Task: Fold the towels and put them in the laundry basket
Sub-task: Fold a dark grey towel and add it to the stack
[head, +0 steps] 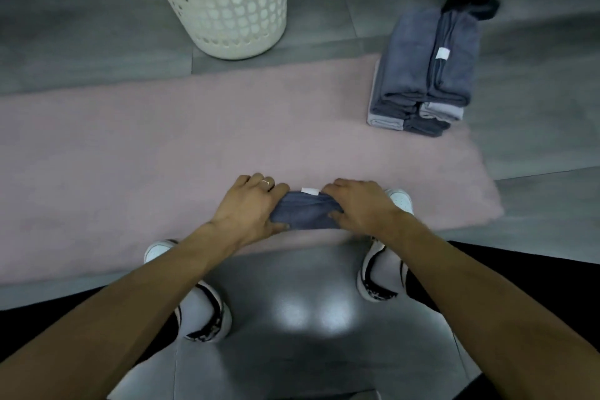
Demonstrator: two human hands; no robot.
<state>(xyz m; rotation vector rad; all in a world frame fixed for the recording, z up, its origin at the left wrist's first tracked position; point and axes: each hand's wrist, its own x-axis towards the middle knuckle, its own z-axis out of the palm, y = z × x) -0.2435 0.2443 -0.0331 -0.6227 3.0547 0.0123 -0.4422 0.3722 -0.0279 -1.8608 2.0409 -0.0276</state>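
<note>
Here both arms reach down and forward: the left hand (pixel 250 208) and right hand (pixel 360 204) each clutch one end of a small folded blue towel (pixel 305 214) on the pink mat (pixel 162 153). Its long axis runs left to right, tag facing away. One white laundry basket (pixel 224 0) stands beyond; one stack of folded towels (pixel 425 75) sits far right.

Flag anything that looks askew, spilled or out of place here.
Little stands out. The stack of folded towels sits at the pink mat's far right corner, overhanging its edge and touching a black stand foot. The left hand and right hand hold a folded towel; the laundry basket stands upright.
</note>
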